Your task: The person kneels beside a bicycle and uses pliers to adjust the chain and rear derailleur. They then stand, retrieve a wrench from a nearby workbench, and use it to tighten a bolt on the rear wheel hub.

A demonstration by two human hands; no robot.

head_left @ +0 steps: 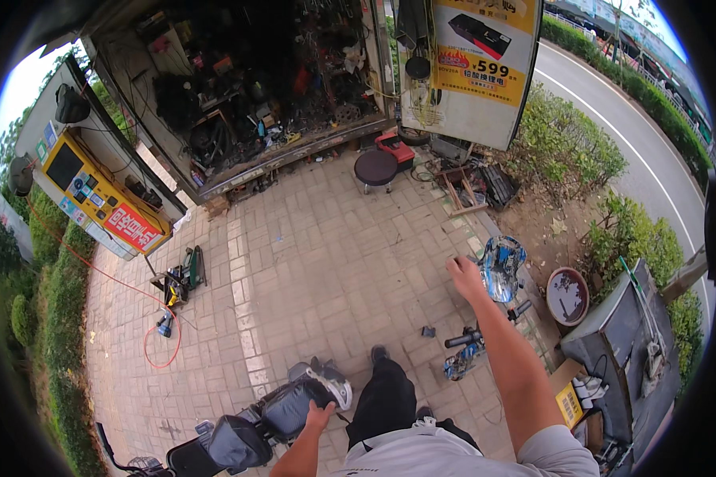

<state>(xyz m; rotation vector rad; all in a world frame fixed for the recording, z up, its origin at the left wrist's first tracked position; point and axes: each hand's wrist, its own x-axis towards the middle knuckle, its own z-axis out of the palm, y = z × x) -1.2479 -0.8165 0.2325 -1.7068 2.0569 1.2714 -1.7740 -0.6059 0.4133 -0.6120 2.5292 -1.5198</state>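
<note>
My left hand (318,415) touches the near edge of a black padded seat (290,409) on a parked scooter, thumb and finger apart. To the right, my right arm reaches forward, and my right hand (465,276) is closed, with its fingers curled. Whatever is in it is too small to make out. Just beside that hand is a blue camouflage-patterned panel (503,266). Nearer to me are handlebars with a black grip (458,340) and another blue-patterned part (460,364). A small dark object (428,331) lies on the paving left of the grip.
A round dark stool (375,168) and a red toolbox (394,149) stand before a cluttered workshop (254,95). At left, a yellow machine (99,191), power tools (184,274) and an orange hose (153,364) appear. A brown basin (567,296) and a grey cabinet (624,342) flank the right side.
</note>
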